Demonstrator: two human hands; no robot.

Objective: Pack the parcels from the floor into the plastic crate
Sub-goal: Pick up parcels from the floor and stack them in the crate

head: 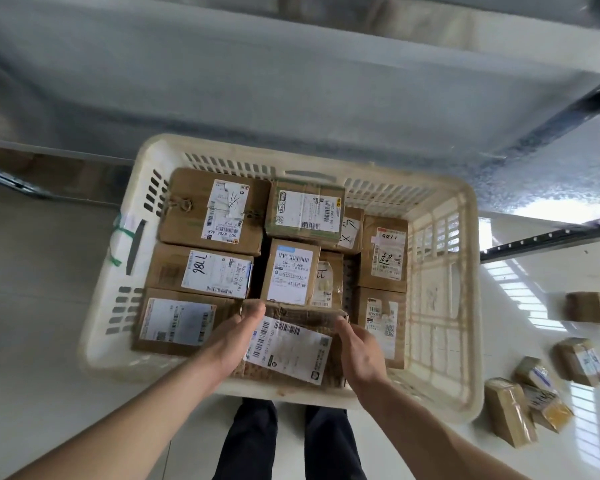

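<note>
While gripping one cardboard parcel (291,344) at crate's (440,341) 6 o'clock edge: left hand (234,336) clamped on left side, right hand (359,351) on right. Loose parcels (530,393) on floor (32,341), 3 o'clock of crate.

Both bare forearms reaching forward and down from the lower corners, converging toward the middle. Left hand (234,336) palm turned inward, thumb stretched forward along the top edge of what it holds, fingers tucked out of sight on the far side. Right hand (359,353) mirroring it from the opposite side, back of hand up, fingers curled over the far right corner. Hands held apart, level with each other. Legs in dark trousers (284,441) standing below, between the arms.
</note>
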